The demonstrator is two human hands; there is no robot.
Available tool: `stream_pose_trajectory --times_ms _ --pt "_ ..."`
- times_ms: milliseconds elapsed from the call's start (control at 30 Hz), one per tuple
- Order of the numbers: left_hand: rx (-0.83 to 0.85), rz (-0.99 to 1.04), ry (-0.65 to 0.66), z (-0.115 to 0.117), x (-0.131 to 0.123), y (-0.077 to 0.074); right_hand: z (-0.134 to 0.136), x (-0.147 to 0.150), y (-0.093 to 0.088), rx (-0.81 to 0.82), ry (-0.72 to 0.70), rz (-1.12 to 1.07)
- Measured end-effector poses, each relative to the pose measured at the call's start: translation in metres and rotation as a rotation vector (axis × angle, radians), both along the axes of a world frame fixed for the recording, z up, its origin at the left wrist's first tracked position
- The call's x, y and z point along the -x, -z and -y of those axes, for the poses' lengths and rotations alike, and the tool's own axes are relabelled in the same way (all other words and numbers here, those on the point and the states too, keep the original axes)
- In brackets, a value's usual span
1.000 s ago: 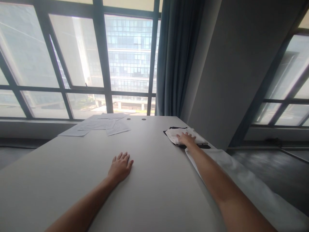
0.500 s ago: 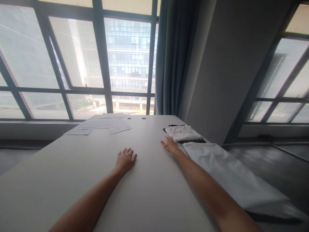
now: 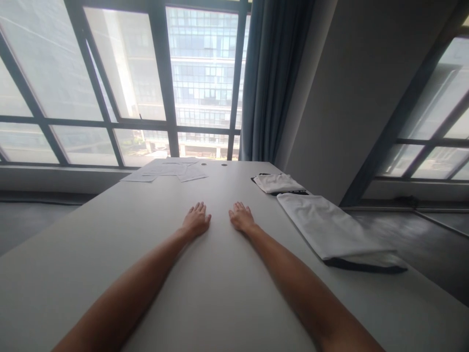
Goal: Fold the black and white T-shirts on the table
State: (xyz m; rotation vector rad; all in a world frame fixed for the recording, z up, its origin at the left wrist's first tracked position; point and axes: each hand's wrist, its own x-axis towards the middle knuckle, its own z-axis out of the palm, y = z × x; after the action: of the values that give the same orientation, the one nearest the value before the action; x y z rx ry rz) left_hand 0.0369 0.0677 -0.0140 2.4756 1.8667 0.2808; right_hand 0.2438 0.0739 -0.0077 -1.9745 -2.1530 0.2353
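Both my hands lie palm down on a white table (image 3: 212,274), side by side with a small gap between them. My left hand (image 3: 197,218) is open, fingers stretched toward the window, and holds nothing. Likewise flat and open is my right hand (image 3: 241,216), with nothing in it. To its right, along the table's right side, lies a large folded white cloth (image 3: 337,227) with a dark layer under its near edge. Beyond that is a smaller folded white cloth (image 3: 279,183) on black fabric. Neither hand touches the cloths.
Several white paper sheets (image 3: 164,169) overlap at the table's far left. Two small round inserts sit near the far edge. Behind stand large windows (image 3: 203,68), a blue-grey curtain (image 3: 269,88) and a slanting dark wall (image 3: 351,98).
My right hand has moved left, away from the small cloth's edge, and now rests beside my left hand. The camera view has tilted down somewhat.
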Motion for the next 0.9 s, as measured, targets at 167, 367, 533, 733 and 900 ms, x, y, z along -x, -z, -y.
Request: stream_pose_trajectory --times_ms 167,367,533,733,900 --pt "0.070 -0.015 -0.003 0.001 0.004 0.007 0.004 0.000 0.012 0.035 0.000 0.000" --pt "0.072 0.028 -0.010 -0.002 0.003 0.009 0.000 -0.002 0.015 0.009 0.008 -0.001" --pt "0.052 0.035 -0.032 0.000 0.001 0.009 0.000 -0.002 0.015 0.008 0.003 0.011" --pt "0.071 0.040 -0.032 0.024 0.004 0.001 0.017 -0.001 0.009 0.030 0.001 0.050" --pt "0.184 -0.013 0.091 0.057 0.019 -0.006 0.042 -0.008 0.011 -0.037 -0.103 0.099"
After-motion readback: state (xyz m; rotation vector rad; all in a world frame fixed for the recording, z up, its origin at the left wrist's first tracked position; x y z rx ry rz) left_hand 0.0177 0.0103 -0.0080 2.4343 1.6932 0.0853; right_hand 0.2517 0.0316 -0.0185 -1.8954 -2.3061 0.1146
